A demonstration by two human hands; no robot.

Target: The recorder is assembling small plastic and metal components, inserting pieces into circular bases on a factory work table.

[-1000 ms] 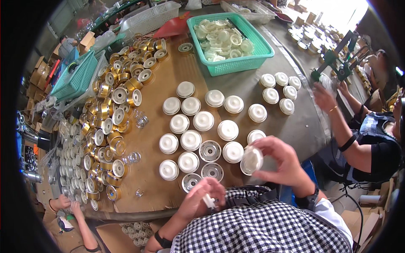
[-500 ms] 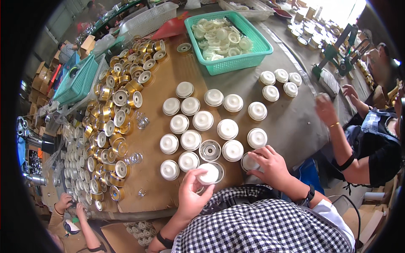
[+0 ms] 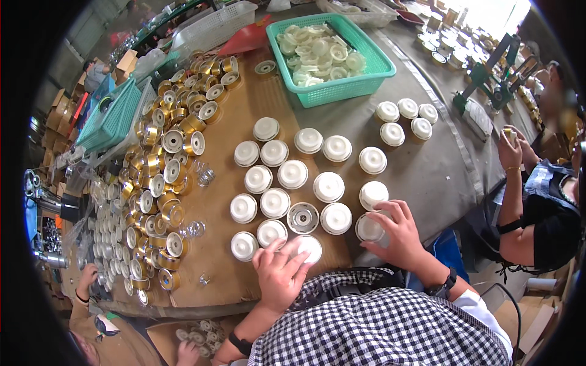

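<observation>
Left hand (image 3: pixel 280 277) rests its fingertips on a white cap (image 3: pixel 309 249), which lies level now, where half a second ago it was held tilted; whether they grip it I cannot tell; right hand (image 3: pixel 398 240) curves loosely open around a white-topped piece (image 3: pixel 368 228), more of which now shows; one uncapped piece (image 3: pixel 303 218) just beyond the cap stays plainly uncovered.

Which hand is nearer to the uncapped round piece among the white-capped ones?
Left. The left hand is close below the uncapped round piece in the picture; the right hand is farther, to its right, beyond a white-capped piece.
</observation>
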